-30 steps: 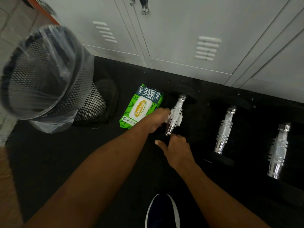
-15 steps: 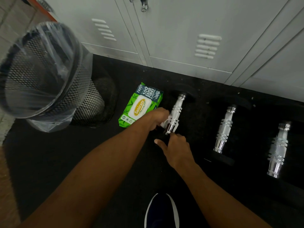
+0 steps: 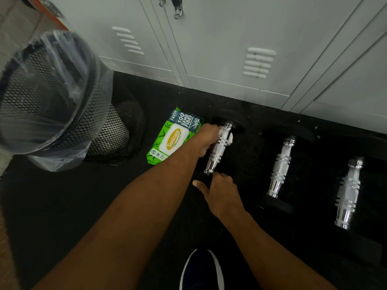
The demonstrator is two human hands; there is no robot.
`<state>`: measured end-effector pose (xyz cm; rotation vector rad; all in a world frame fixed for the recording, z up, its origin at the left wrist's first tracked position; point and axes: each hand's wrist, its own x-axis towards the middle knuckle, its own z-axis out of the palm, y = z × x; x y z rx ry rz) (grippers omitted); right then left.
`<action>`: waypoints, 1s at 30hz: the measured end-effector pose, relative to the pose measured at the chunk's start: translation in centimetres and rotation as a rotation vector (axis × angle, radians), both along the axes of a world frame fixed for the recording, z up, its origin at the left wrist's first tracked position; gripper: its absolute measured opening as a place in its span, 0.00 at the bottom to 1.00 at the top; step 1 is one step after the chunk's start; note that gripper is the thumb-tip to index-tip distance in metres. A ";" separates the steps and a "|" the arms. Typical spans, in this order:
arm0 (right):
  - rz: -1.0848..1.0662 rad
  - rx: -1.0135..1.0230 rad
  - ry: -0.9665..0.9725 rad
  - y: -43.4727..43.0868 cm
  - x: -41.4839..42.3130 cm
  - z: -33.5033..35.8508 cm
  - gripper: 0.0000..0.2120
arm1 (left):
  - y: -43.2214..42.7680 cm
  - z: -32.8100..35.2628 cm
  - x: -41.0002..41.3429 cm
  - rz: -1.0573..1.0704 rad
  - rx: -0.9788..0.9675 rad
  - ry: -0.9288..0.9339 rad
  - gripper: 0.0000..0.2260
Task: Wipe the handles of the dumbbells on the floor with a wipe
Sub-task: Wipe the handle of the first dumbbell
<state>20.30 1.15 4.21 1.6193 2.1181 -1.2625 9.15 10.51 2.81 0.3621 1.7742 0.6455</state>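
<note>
Your left hand [image 3: 206,141] is curled around the far end of the first dumbbell handle [image 3: 217,149], fingers wrapped with a white wipe [image 3: 229,139] pressed between them and the chrome; a fold of the wipe shows on the handle's right side, just under the far weight head. Your right hand [image 3: 219,193] rests on the near weight head of the same dumbbell, fingers bent down over its dark edge and thumb spread out to the left; it steadies the head, and how tightly the fingers close cannot be told. The first dumbbell lies on the black floor mat [image 3: 104,195], handle running away from you toward the lockers [image 3: 219,49]. Two more dumbbells lie to its right, roughly parallel and apart from each other: the second dumbbell handle [image 3: 281,166] and the third dumbbell handle [image 3: 348,191], neither touched by a hand. The green wipes pack [image 3: 171,139] lies flat on the mat just left of your left hand, partly covered by the wrist. Further left stands a mesh waste bin [image 3: 52,97] lined with a clear bag. A dark shoe [image 3: 201,271] shows at the bottom edge between your forearms.
</note>
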 end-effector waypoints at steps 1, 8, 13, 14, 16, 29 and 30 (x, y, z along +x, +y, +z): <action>-0.002 -0.001 -0.002 0.0 0.0 0.0 0.29 | -0.3 -0.2 -0.2 -0.030 -0.002 -0.004 0.14; -0.019 -0.022 0.008 -0.1 0.0 0.0 0.28 | -3.6 -1.7 -1.2 -0.198 -0.103 0.061 0.16; -0.015 -0.019 0.008 0.0 0.0 -0.1 0.29 | -4.2 -1.4 -2.0 -0.421 -0.193 0.163 0.15; -0.015 -0.020 0.007 0.0 0.0 -0.1 0.29 | -4.4 -1.5 -2.2 -0.485 -0.210 0.182 0.16; -0.009 -0.015 0.003 0.0 0.0 0.0 0.29 | -4.7 -2.1 -2.6 -0.568 -0.238 0.226 0.16; 0.022 0.024 -0.021 0.0 -0.2 -0.1 0.29 | -1.2 -2.1 -0.8 -0.099 -0.075 0.043 0.15; 0.023 0.027 -0.026 0.0 -0.2 -0.1 0.29 | -0.7 -1.9 -0.6 -0.066 -0.062 0.006 0.16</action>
